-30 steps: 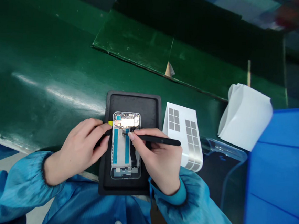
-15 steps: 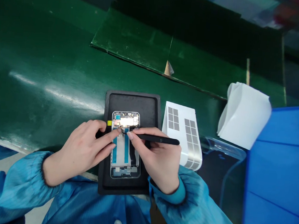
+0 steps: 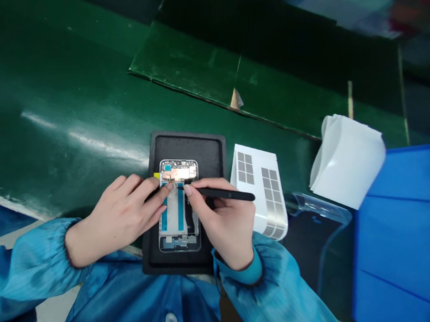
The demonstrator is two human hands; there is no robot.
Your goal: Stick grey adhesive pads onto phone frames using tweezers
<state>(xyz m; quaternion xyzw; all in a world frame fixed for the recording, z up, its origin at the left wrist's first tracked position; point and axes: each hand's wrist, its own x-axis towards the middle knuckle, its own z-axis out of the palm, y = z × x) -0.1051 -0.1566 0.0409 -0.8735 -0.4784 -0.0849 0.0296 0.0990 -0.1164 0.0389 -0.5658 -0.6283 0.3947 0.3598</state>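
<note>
An opened phone body [image 3: 176,210] with a bare circuit board at its top end lies in a black tray [image 3: 188,146]. My right hand [image 3: 225,221] grips black tweezers [image 3: 230,194] between thumb and fingers, their tip over the phone just below the board. From the left, my left hand [image 3: 123,216] rests on the phone with its fingers spread and the index fingertip close to the tweezers' tip. Nothing is held in it. The spot under the fingertips is too small to make out.
Right of the tray stands a white sheet with grey squares [image 3: 272,185]. Beyond it are folded white sheets [image 3: 349,161], a clear plastic piece [image 3: 323,206] and a blue bin [image 3: 402,235]. A raised green board [image 3: 193,65] lies across the green table [image 3: 74,100].
The view has shifted slightly. My left index finger, bent before, now lies straighter over the tray's left edge, partly covering the yellow tab. My right hand keeps the tweezers at about the same spot.
</note>
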